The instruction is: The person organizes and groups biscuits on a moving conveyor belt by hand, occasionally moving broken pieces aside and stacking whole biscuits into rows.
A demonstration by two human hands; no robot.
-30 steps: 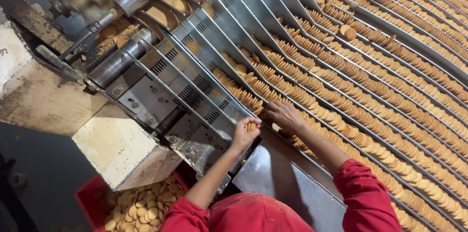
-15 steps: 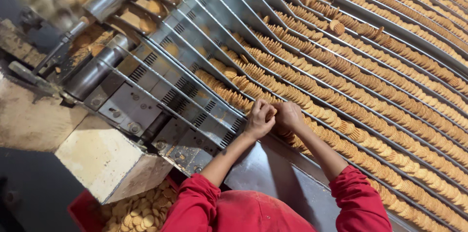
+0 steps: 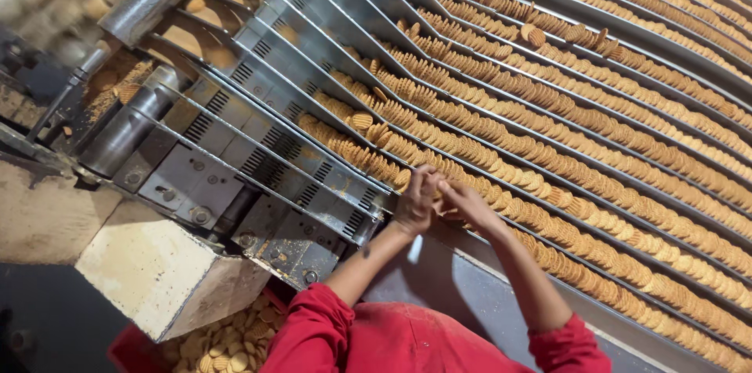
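Note:
Round golden biscuits stand on edge in long rows (image 3: 595, 185) between metal guide rails (image 3: 329, 36) of a wide sloping conveyor. My left hand (image 3: 413, 202) and my right hand (image 3: 464, 202) meet at the nearest row (image 3: 352, 152), fingers closed together around a few biscuits in that lane. Both arms come up from the bottom of the view in red sleeves (image 3: 313, 326). The biscuits between my fingers are mostly hidden by the hands.
A grey metal roller (image 3: 125, 130) and slotted steel plates (image 3: 258, 161) sit left of the rows. A concrete block (image 3: 157, 271) stands at lower left, with a red crate of loose biscuits (image 3: 223, 345) beside it. Some biscuits lie tipped across the far lanes (image 3: 533, 32).
My left hand, which held one biscuit apart from the row, has come over to join my right hand on the nearest lane. The view has shifted closer to the conveyor.

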